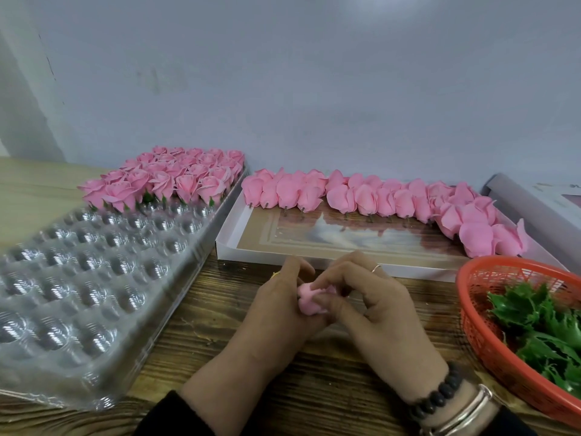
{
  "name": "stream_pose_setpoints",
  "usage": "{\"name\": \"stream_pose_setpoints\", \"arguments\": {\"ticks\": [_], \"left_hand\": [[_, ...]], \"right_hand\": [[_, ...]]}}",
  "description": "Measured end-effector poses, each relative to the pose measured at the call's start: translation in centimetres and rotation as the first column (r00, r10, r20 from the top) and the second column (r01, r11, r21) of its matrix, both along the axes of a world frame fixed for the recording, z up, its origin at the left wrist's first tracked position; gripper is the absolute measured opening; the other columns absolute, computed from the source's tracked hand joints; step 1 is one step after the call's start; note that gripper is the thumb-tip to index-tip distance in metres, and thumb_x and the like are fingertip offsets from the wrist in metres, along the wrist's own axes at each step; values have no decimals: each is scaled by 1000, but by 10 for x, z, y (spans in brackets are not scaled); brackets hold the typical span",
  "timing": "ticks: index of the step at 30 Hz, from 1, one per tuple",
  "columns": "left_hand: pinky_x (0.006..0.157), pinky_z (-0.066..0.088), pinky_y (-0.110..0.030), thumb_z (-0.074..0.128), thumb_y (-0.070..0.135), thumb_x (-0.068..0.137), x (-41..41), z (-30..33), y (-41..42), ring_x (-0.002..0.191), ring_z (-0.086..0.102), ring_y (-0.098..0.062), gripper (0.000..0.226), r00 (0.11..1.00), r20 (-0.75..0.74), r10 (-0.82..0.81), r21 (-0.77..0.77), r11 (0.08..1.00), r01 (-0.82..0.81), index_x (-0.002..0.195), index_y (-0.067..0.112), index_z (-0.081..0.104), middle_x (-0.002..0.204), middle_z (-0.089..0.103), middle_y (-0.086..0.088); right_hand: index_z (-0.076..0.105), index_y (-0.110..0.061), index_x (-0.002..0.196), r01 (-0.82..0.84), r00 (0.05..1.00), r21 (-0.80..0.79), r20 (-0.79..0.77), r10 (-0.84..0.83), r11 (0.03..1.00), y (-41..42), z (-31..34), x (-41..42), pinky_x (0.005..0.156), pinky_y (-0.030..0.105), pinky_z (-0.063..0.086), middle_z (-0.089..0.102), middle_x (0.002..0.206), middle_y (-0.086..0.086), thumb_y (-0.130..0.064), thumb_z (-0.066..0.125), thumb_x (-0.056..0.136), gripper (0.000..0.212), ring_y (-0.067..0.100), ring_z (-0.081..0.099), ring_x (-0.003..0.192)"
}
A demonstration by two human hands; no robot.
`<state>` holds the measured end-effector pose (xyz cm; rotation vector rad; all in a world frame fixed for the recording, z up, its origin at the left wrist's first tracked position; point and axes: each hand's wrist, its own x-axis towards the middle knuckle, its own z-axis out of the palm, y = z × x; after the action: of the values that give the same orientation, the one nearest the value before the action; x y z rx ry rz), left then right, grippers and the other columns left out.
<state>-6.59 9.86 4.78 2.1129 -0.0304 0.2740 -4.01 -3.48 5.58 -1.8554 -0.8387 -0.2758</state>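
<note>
On the left of the surface [220, 325] lies a clear blister tray [94, 278]. Only its far rows hold finished roses [176, 177] with green under the petals, while the many near cups stand empty, so by my reckoning the filling is well short of half done. Next comes a white box lid [232, 221] with a long row of bare pink heads [377, 196] lying on their sides along its far edge and down its right end, short stubs toward the viewer; these look like the stock waiting for work. In front of the lid, just above the surface, the left hand [276, 313] and the right hand [377, 309] meet on one pink rose head [309, 298]. Each grip is curled and pinching it, fingertips over the petals. Most of the head is hidden. Its long axis seems to run roughly crosswise between the hands, but which end is the stub I cannot tell. No green piece shows on it yet. At far right a red basket [468, 322] holds green calyx leaves [534, 322] — plenty left.
</note>
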Motion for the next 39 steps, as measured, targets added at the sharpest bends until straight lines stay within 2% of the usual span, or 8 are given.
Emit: {"name": "stream_pose_setpoints", "arguments": {"ticks": [5,10,13,18,24,30,34,39], "left_hand": [[64,45,-8,71,15,71,0,0,-3,82,57,-4,50,998,-18,53,-53,997,-54,113,27,46,94,59,4],[65,46,-17,67,7,74,-3,2,-3,79,58,-12,14,998,-14,-63,-13,998,63,79,19,62,80,64,0],[60,48,-24,65,1,77,-3,2,-1,68,60,-14,19,993,-2,-121,-103,987,120,68,18,63,70,66,-5],[57,45,-24,67,-1,78,-4,-1,-4,59,56,-5,33,976,-3,-216,-271,940,207,65,29,65,62,64,6],[67,47,-20,69,8,79,-4,-4,-12,72,63,-5,18,955,61,-291,-201,934,297,78,26,65,77,69,5],[74,46,-8,52,0,81,-6,1,-19,89,60,8,30,918,212,-335,-206,903,377,91,28,56,88,63,30],[82,50,-25,57,7,79,-9,-2,-20,91,62,-8,19,913,189,-361,-365,838,406,92,20,59,88,66,11],[67,50,-16,61,-1,82,-8,-1,-18,77,64,-2,21,927,186,-326,-364,853,373,81,19,65,77,68,12]], "right_hand": [[66,-18,80,-28,990,-73,138,38,997,2,3,-3,76,5,39,52,87,-20,-12,65,78,6,-6,54,86],[65,-15,81,-43,980,-122,189,66,992,3,4,-5,74,8,42,52,89,-13,-17,64,82,3,0,56,82],[66,-17,83,-42,984,-121,164,61,992,2,4,-5,74,10,43,51,89,-14,-16,63,82,3,3,57,82],[65,-28,93,-2,1000,66,14,1,998,0,6,-6,74,11,43,62,89,-8,-32,57,83,13,6,59,83],[70,-23,82,89,981,324,-192,-27,942,9,11,-10,67,8,45,70,84,-5,-22,49,84,20,0,63,78],[72,-26,81,112,992,111,-69,-105,987,20,2,-17,81,22,48,69,85,-16,-39,44,81,31,7,63,91],[70,-34,80,100,987,32,-129,-95,994,18,1,-15,82,18,46,68,87,-19,-48,48,73,27,3,61,92],[66,-36,85,40,980,-22,-195,-44,999,16,1,-13,74,6,42,66,88,-19,-56,54,63,32,-3,61,90]]}}
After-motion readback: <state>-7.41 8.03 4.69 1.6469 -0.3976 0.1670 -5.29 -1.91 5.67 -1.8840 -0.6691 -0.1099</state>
